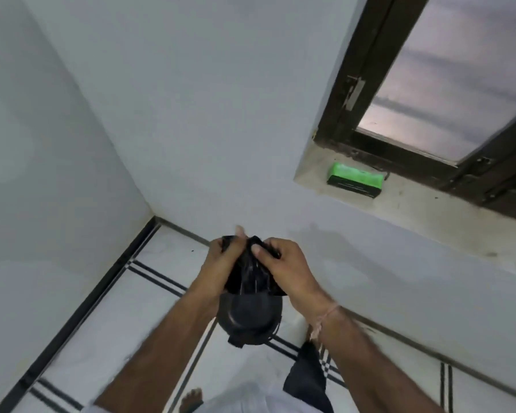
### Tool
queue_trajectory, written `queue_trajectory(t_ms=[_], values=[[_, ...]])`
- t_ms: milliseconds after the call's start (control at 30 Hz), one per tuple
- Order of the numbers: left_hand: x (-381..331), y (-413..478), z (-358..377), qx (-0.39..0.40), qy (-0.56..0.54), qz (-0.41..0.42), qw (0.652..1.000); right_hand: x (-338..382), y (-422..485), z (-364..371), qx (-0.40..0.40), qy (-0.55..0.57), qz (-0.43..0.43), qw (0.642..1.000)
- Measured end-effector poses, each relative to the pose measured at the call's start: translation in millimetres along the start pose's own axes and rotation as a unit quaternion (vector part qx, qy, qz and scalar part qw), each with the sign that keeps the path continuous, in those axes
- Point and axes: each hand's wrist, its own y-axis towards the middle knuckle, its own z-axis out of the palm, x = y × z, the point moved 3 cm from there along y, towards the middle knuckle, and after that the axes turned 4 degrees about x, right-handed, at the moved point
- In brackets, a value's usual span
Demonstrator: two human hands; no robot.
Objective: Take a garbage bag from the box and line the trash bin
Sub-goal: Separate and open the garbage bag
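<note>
A black garbage bag (252,277), still bunched and folded, hangs between both hands at the middle of the view. My left hand (219,263) pinches its upper left edge, and my right hand (283,263) grips its upper right edge, thumb on top. Directly below the bag stands a dark round trash bin (249,318) on the floor; the bag hides its far rim. The green and black bag box (355,177) lies on the window sill at the upper right, well away from both hands.
A dark-framed window (399,84) sits above the stone sill (429,210). White walls meet in a corner at the left. White floor tiles (102,338) carry black stripe lines. My bare foot (191,399) and a dark trouser leg (307,380) show at the bottom.
</note>
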Motion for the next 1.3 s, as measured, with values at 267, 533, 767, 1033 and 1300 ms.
queue_trajectory(t_ms=[267, 533, 767, 1033, 1300], values=[[20, -63, -136, -0.116, -0.039, 0.014, 0.992, 22, -63, 57, -0.006, 0.135, 0.059, 0.989], [51, -114, -177, -0.215, 0.285, 0.055, 0.932, 26, -105, 92, -0.043, 0.128, 0.038, 0.99], [43, -147, -119, 0.052, 0.113, 0.129, 0.984, 54, -129, 124, 0.035, 0.155, -0.014, 0.987], [46, -165, -157, 0.013, 0.026, 0.132, 0.991, 28, -159, 135, -0.119, 0.22, 0.023, 0.968], [25, -172, -190, 0.021, 0.001, 0.132, 0.991, 45, -177, 197, -0.079, 0.226, 0.007, 0.971]])
